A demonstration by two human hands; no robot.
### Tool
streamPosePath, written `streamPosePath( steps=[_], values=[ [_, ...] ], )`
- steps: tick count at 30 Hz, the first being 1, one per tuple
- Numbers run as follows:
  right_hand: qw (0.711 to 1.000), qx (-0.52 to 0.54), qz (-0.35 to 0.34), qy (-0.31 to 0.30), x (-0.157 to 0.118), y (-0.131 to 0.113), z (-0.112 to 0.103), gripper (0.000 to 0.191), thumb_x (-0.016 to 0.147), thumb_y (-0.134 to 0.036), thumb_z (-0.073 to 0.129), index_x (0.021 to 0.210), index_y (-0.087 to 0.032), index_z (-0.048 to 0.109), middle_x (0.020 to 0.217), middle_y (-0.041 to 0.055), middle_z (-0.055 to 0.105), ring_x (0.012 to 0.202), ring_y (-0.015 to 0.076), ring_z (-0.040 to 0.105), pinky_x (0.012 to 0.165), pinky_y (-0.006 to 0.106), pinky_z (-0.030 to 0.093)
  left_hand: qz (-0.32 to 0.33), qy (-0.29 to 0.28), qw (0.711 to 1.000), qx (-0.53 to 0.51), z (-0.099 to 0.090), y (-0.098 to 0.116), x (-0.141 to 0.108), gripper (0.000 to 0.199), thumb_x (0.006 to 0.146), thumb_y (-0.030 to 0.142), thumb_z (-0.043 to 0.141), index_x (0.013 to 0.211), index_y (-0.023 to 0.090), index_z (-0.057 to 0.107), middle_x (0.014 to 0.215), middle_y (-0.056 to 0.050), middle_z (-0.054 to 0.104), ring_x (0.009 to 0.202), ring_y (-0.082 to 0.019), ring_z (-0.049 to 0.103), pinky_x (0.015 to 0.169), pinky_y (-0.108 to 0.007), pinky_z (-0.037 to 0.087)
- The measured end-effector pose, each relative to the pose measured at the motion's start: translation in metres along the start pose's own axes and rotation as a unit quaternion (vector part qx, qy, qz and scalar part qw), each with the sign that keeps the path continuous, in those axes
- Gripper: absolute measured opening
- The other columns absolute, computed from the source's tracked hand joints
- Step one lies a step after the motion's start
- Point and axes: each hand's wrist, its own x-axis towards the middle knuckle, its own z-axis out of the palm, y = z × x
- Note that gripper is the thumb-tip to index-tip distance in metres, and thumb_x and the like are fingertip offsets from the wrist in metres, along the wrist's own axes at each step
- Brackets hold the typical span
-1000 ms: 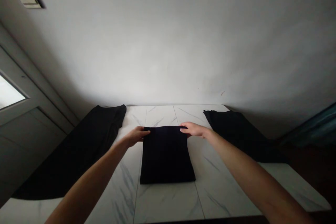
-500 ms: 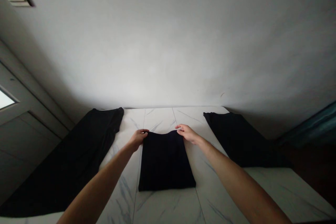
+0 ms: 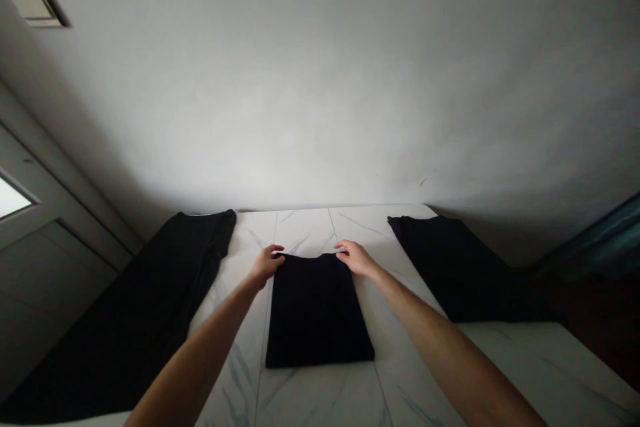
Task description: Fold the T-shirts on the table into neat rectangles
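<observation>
A folded black garment [image 3: 320, 313] lies flat as a neat block on the white marble-patterned table [image 3: 300, 397]. Its far edge dips slightly in the middle. At the far left corner is my left hand [image 3: 266, 263], with the thumb over the cloth and the fingers apart just past the edge. Matching it on the far right corner, my right hand [image 3: 356, 257] has its thumb touching the cloth, and a gap shows between thumb and fingers. The fingers' undersides are hidden.
A long black garment [image 3: 135, 313] spreads over the table's left side. Another black garment [image 3: 465, 273], folded, lies on the right. Behind the table rises a pale wall [image 3: 310, 100]. A door [image 3: 45, 260] stands at far left, and blue-green fabric [image 3: 595, 247] hangs at far right.
The garment's far edge has settled lower onto the table. My fingers have loosened and spread at both corners. The view has tilted up slightly.
</observation>
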Motion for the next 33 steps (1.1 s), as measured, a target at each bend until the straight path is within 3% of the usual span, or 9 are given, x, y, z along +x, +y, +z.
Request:
streamPosePath(
  steps=[3,7,9,11,13,15,21,27,33],
  values=[
    [0.998,-0.065,-0.011,0.019,-0.001,0.001,0.000,0.024,0.085,-0.016,0.064,0.108,-0.019,0.069,0.102,0.0081,0.075,0.094,0.0205,0.069,0.089,0.033,0.050,0.033,0.043,0.995,0.081,0.000,0.004,0.000,0.033,0.080,0.023,0.069,0.112,0.016,0.064,0.082,-0.004,0.070,0.075,-0.018,0.067,0.071,-0.030,0.053],
    [0.989,-0.132,-0.041,0.046,-0.003,0.002,0.002,0.026,0.083,-0.013,0.065,0.108,-0.021,0.070,0.097,0.0060,0.076,0.091,0.0198,0.071,0.086,0.031,0.051,0.117,0.093,0.973,0.178,0.010,0.012,-0.018,0.039,0.087,0.014,0.056,0.125,0.019,0.061,0.128,-0.012,0.065,0.119,-0.025,0.061,0.105,-0.042,0.045],
    [0.986,-0.148,-0.052,0.061,-0.004,0.002,0.005,0.026,0.083,-0.011,0.064,0.106,-0.021,0.071,0.096,0.0048,0.076,0.091,0.0196,0.071,0.086,0.030,0.051,0.192,0.069,0.938,0.281,0.021,0.014,-0.033,0.043,0.093,0.016,0.049,0.135,0.021,0.057,0.143,-0.012,0.056,0.133,-0.026,0.052,0.114,-0.043,0.038],
    [0.984,-0.155,-0.052,0.077,-0.004,0.003,0.008,0.026,0.085,-0.011,0.061,0.107,-0.021,0.070,0.096,0.0043,0.076,0.092,0.0195,0.071,0.086,0.030,0.051,0.249,0.008,0.879,0.407,0.032,0.014,-0.048,0.045,0.098,0.025,0.046,0.143,0.022,0.051,0.152,-0.011,0.050,0.143,-0.028,0.041,0.119,-0.049,0.032],
    [0.981,-0.161,-0.048,0.093,-0.003,0.005,0.010,0.026,0.087,-0.012,0.059,0.108,-0.022,0.070,0.098,0.0046,0.076,0.091,0.0192,0.071,0.085,0.029,0.052,0.254,-0.054,0.831,0.492,0.041,0.012,-0.059,0.049,0.101,0.034,0.044,0.148,0.022,0.046,0.159,-0.012,0.041,0.149,-0.031,0.031,0.120,-0.057,0.026],
    [0.979,-0.167,-0.045,0.106,-0.004,0.006,0.011,0.026,0.089,-0.012,0.057,0.109,-0.021,0.069,0.100,0.0055,0.076,0.090,0.0189,0.071,0.084,0.029,0.052,0.236,-0.084,0.812,0.528,0.044,0.010,-0.065,0.052,0.103,0.039,0.041,0.152,0.021,0.042,0.163,-0.013,0.033,0.152,-0.033,0.025,0.120,-0.062,0.022],
    [0.967,-0.209,-0.083,0.121,-0.011,-0.003,0.010,0.022,0.089,-0.013,0.059,0.107,-0.019,0.070,0.107,0.0090,0.074,0.102,0.0220,0.066,0.092,0.032,0.049,0.217,-0.099,0.804,0.545,0.046,0.015,-0.069,0.056,0.104,0.045,0.037,0.155,0.022,0.037,0.166,-0.013,0.026,0.154,-0.033,0.018,0.120,-0.066,0.017],
    [0.936,-0.310,-0.151,0.064,-0.009,-0.021,0.019,0.014,0.092,-0.032,0.065,0.092,-0.023,0.075,0.099,0.0079,0.075,0.099,0.0237,0.064,0.093,0.036,0.046,0.231,-0.073,0.809,0.536,0.052,0.015,-0.077,0.060,0.102,0.050,0.037,0.156,0.023,0.034,0.166,-0.012,0.025,0.154,-0.032,0.017,0.120,-0.066,0.017],
    [0.941,-0.249,-0.226,0.044,-0.007,-0.022,0.022,0.007,0.082,-0.020,0.076,0.087,-0.022,0.072,0.089,0.0038,0.074,0.091,0.0216,0.064,0.085,0.034,0.046,0.223,-0.074,0.807,0.542,0.054,0.008,-0.077,0.065,0.100,0.055,0.042,0.156,0.022,0.035,0.164,-0.011,0.029,0.153,-0.033,0.020,0.121,-0.064,0.018]
  ],
)
